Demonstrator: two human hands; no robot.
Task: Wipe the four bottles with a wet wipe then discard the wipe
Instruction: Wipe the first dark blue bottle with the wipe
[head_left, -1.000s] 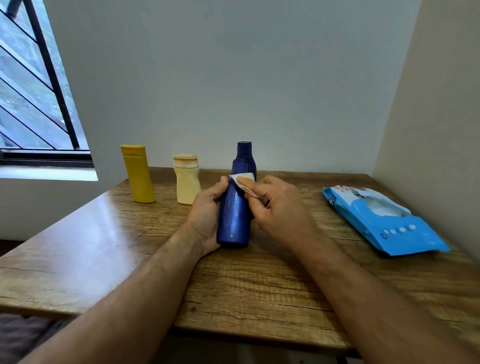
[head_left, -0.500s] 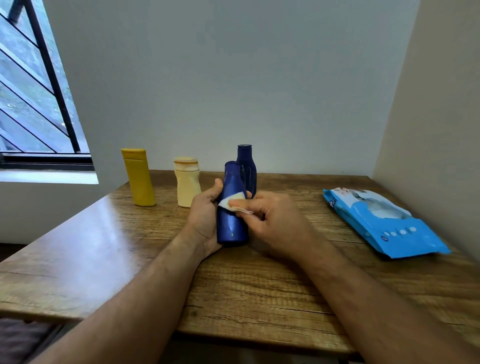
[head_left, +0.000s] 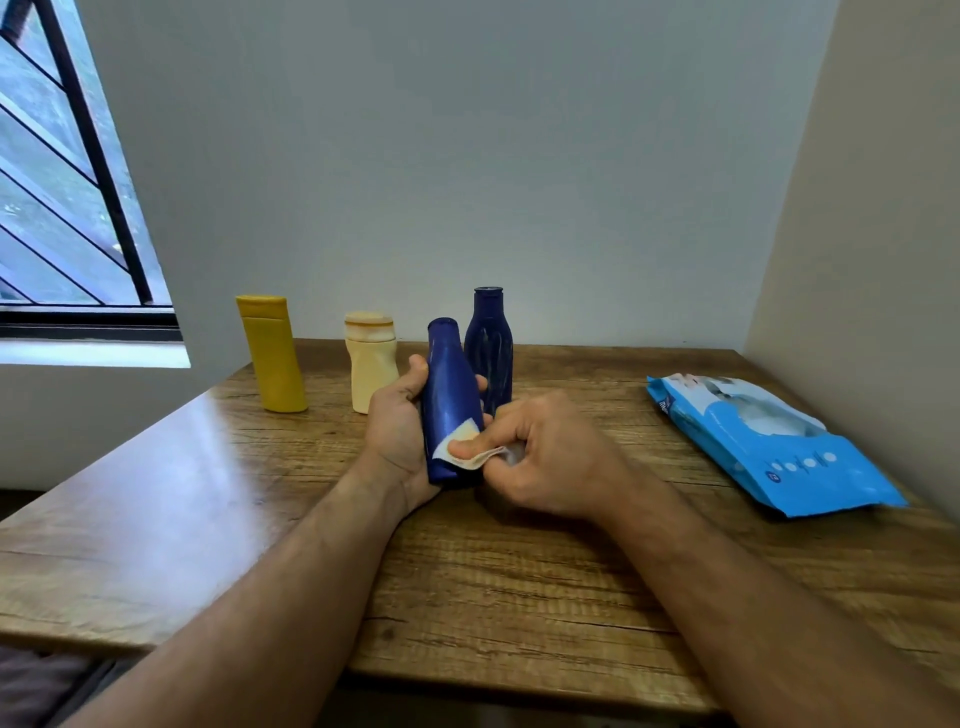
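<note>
1. Held blue bottle (head_left: 450, 400): long axis near upright, cap end tipped slightly away and to the left; base low in the palm, close above the worktop (head_left: 498, 582), contact with it not discernible.
2. Wet wipe (head_left: 465, 451): a small folded pad pressed against the lower right flank of the held blue bottle, near its base.
3. Left hand (head_left: 400, 431): wrapped around the bottle from the left, thumb up along the body; it carries the bottle.
4. Right hand (head_left: 545, 457): closed in a pinch on the wipe, directly right of the bottle and touching it through the wipe. It is the working hand; the unwiped length lies upward along the axis, so the next stroke probably runs from base toward cap.
5. Second blue bottle (head_left: 488, 345): upright just behind the held one.
6. Cream bottle (head_left: 370, 364) and yellow bottle (head_left: 271, 356): upright to the left, well clear of either hand.
7. Wipe pack (head_left: 769, 441): flat at far right.
</note>
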